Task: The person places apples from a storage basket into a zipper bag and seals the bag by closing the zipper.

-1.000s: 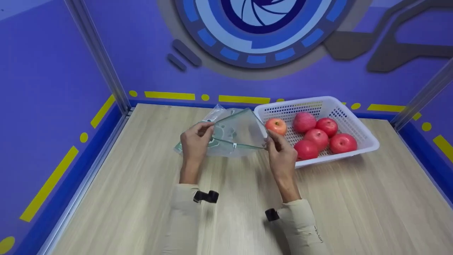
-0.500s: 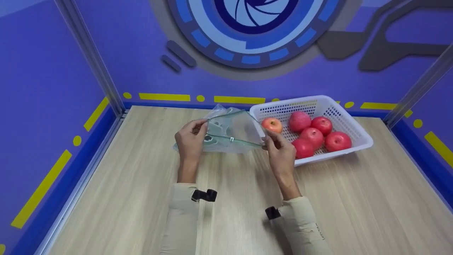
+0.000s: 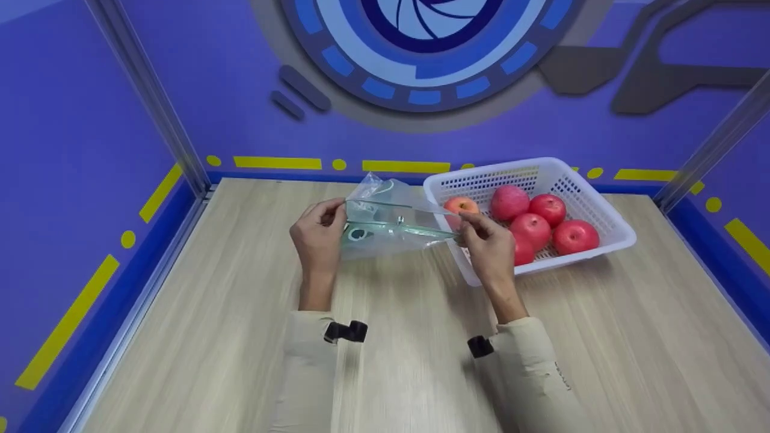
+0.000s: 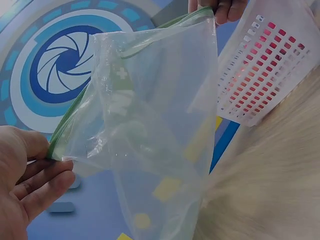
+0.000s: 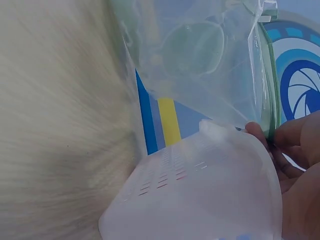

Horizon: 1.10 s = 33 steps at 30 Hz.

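Observation:
A clear zip bag (image 3: 391,240) with a green seal strip and a small slider hangs between both hands over the table. My left hand (image 3: 319,240) pinches the left end of its mouth; in the left wrist view, thumb and fingers (image 4: 47,175) grip the green-edged corner. The right end of the mouth is pinched by my right hand (image 3: 490,243), which overlaps the left side of the white basket (image 3: 619,240). Several red apples (image 3: 576,237) lie in that basket, one of them partly hidden behind my right fingers. Printed shapes show through the bag.
The wooden table (image 3: 228,361) meets a blue patterned wall (image 3: 240,108) at the back, with metal corner posts (image 3: 162,114) on either side. The perforated basket stands at the back right, close to the bag.
My right hand has moved right and slightly up, stretching the bag's mouth into a narrower, flatter opening. It now overlaps the basket more. The left hand keeps its pinch and has shifted slightly left.

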Each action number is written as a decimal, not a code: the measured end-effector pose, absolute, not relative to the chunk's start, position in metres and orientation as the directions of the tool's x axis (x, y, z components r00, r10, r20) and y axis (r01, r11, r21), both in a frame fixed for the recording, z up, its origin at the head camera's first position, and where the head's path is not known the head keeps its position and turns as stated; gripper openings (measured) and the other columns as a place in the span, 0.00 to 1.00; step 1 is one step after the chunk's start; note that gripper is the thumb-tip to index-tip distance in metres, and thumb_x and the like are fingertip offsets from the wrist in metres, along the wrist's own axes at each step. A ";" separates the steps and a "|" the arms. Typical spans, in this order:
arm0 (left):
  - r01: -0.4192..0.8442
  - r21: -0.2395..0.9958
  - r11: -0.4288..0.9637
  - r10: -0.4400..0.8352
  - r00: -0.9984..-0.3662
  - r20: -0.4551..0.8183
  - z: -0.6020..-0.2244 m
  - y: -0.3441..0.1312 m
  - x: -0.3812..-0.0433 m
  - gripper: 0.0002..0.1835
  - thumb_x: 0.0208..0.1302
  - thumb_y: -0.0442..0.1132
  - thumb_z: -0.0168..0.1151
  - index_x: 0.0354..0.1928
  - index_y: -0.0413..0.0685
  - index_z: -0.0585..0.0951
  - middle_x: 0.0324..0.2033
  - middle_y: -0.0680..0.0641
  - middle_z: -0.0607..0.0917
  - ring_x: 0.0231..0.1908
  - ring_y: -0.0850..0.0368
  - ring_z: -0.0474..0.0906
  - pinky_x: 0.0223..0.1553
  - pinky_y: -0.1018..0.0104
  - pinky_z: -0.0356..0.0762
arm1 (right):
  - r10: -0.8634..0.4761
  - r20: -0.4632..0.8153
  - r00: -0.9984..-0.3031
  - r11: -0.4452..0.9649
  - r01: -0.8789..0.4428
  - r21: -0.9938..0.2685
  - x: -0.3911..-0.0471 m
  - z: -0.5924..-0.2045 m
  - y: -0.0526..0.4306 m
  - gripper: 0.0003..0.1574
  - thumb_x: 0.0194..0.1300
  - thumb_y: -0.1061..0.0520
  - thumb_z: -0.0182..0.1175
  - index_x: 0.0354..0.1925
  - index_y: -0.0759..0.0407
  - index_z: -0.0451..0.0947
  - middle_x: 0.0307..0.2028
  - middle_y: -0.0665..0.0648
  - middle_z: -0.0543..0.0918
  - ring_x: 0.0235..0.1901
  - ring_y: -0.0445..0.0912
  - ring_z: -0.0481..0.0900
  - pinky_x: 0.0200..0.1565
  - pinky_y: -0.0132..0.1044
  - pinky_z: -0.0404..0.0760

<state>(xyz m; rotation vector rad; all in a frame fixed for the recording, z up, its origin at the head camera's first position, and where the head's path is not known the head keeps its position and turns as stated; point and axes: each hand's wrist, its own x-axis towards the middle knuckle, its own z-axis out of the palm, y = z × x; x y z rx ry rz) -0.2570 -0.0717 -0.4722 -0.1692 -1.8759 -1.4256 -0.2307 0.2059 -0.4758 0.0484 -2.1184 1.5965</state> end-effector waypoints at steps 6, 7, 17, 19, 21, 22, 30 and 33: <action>0.475 0.830 0.293 -0.334 -0.763 0.554 -0.461 -0.064 -0.249 0.05 0.68 0.34 0.73 0.42 0.41 0.92 0.34 0.50 0.90 0.32 0.57 0.84 0.35 0.72 0.83 | 0.166 0.310 -0.936 0.222 -0.271 -0.937 -0.234 -0.471 0.209 0.13 0.75 0.69 0.61 0.55 0.73 0.85 0.38 0.69 0.86 0.29 0.44 0.86 0.37 0.31 0.89; 0.459 0.840 0.290 -0.330 -0.775 0.538 -0.459 -0.062 -0.248 0.05 0.67 0.34 0.73 0.42 0.42 0.92 0.33 0.50 0.90 0.31 0.56 0.84 0.34 0.71 0.83 | 0.154 0.295 -0.943 0.221 -0.258 -0.940 -0.235 -0.469 0.209 0.14 0.76 0.69 0.61 0.55 0.73 0.85 0.39 0.69 0.86 0.29 0.44 0.86 0.37 0.31 0.89; 0.253 0.966 -0.046 -0.219 -0.946 0.238 -0.453 -0.048 -0.240 0.06 0.69 0.34 0.74 0.43 0.40 0.91 0.34 0.43 0.90 0.29 0.51 0.88 0.35 0.64 0.90 | 0.068 0.249 -0.966 0.300 -0.219 -0.929 -0.248 -0.458 0.212 0.17 0.78 0.65 0.61 0.60 0.69 0.83 0.42 0.67 0.85 0.35 0.46 0.86 0.41 0.31 0.89; 0.185 0.969 -0.161 -0.189 -0.970 0.154 -0.452 -0.045 -0.241 0.07 0.68 0.34 0.75 0.45 0.39 0.91 0.36 0.41 0.90 0.32 0.50 0.89 0.39 0.62 0.90 | 0.053 0.252 -0.966 0.316 -0.223 -0.922 -0.250 -0.456 0.213 0.18 0.78 0.64 0.61 0.62 0.68 0.81 0.43 0.66 0.86 0.36 0.48 0.85 0.41 0.31 0.89; 0.129 0.958 -0.254 -0.170 -0.982 0.087 -0.451 -0.044 -0.241 0.08 0.67 0.34 0.76 0.46 0.39 0.91 0.39 0.39 0.90 0.35 0.49 0.90 0.42 0.61 0.90 | 0.039 0.258 -0.965 0.332 -0.231 -0.915 -0.251 -0.454 0.213 0.19 0.79 0.63 0.61 0.63 0.68 0.81 0.44 0.65 0.86 0.37 0.49 0.86 0.41 0.31 0.89; 0.107 0.952 -0.287 -0.167 -0.984 0.061 -0.451 -0.043 -0.241 0.09 0.67 0.35 0.76 0.46 0.40 0.91 0.40 0.39 0.90 0.37 0.49 0.90 0.43 0.60 0.90 | 0.033 0.262 -0.965 0.339 -0.236 -0.911 -0.252 -0.453 0.214 0.19 0.79 0.62 0.62 0.63 0.68 0.81 0.45 0.65 0.87 0.37 0.50 0.86 0.41 0.32 0.89; 0.107 0.932 -0.345 -0.209 -0.977 0.035 -0.451 -0.040 -0.240 0.10 0.68 0.36 0.75 0.49 0.42 0.91 0.43 0.40 0.90 0.41 0.48 0.91 0.47 0.60 0.89 | 0.016 0.263 -0.965 0.392 -0.236 -0.889 -0.266 -0.449 0.232 0.21 0.81 0.57 0.60 0.64 0.67 0.80 0.53 0.66 0.88 0.50 0.57 0.88 0.53 0.44 0.88; 0.125 0.933 -0.338 -0.209 -0.976 0.055 -0.451 -0.039 -0.239 0.10 0.69 0.35 0.74 0.49 0.41 0.91 0.43 0.40 0.90 0.43 0.47 0.91 0.48 0.60 0.89 | 0.022 0.282 -0.959 0.510 -0.232 -0.828 -0.272 -0.450 0.242 0.22 0.81 0.55 0.60 0.65 0.66 0.80 0.54 0.64 0.87 0.53 0.55 0.85 0.56 0.44 0.86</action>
